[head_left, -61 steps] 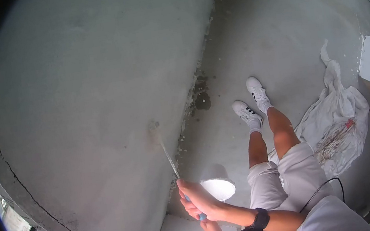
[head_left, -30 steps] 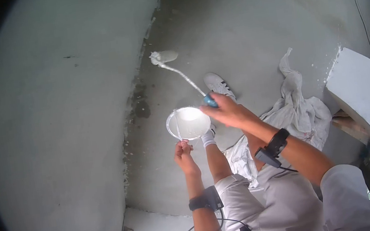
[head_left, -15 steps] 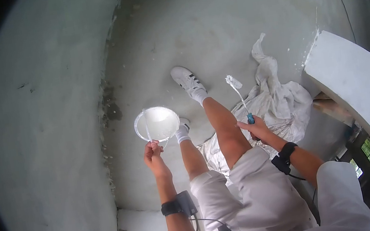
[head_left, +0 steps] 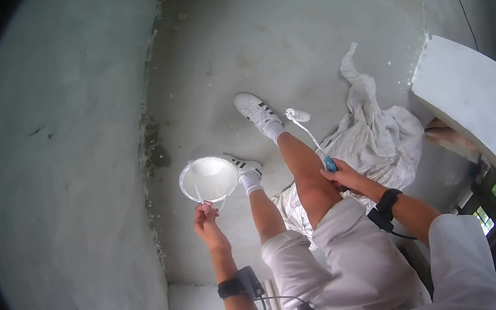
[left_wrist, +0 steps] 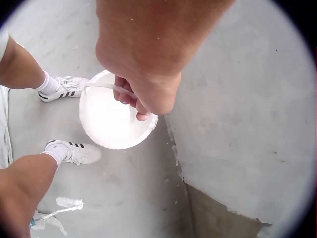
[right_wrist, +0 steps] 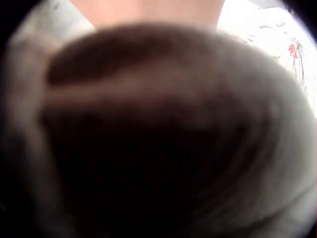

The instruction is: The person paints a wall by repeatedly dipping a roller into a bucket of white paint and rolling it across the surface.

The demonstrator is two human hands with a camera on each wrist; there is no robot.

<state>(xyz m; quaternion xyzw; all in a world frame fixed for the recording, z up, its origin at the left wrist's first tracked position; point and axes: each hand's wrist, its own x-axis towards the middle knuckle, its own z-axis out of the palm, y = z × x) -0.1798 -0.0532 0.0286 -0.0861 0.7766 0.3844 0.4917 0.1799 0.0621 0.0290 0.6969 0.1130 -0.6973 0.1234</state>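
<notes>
At the far left we see a tall grey plastered wall (head_left: 61, 181), its surface well apart from both hands. Next comes the left hand (head_left: 207, 220), whose fingers are curled round the thin pale handle (head_left: 197, 184) of a white, round-mouthed bucket (head_left: 220, 170); the bucket is held out in front of the legs, its mouth facing up, and we cannot tell whether its base hangs clear of the floor. Beside it stand two white shoes with dark stripes (head_left: 256, 110). Further right, a small paint roller with a white-coated sleeve and bent wire frame (head_left: 299, 115) is apart from both bucket and wall, and the right hand (head_left: 350, 173) grips it by its teal handle (head_left: 330, 164); the right wrist view is too dark and blurred to show those fingers. Behind that hand lies a crumpled white cloth (head_left: 378, 136) on the grey floor, and past it a smooth white panel (head_left: 481, 97). We judge this to be a pause between strokes, with bucket and roller being carried. As we read it, the next move calls for steadying the bucket and bringing the roller to the wall, or into the bucket first, without drips.
</notes>
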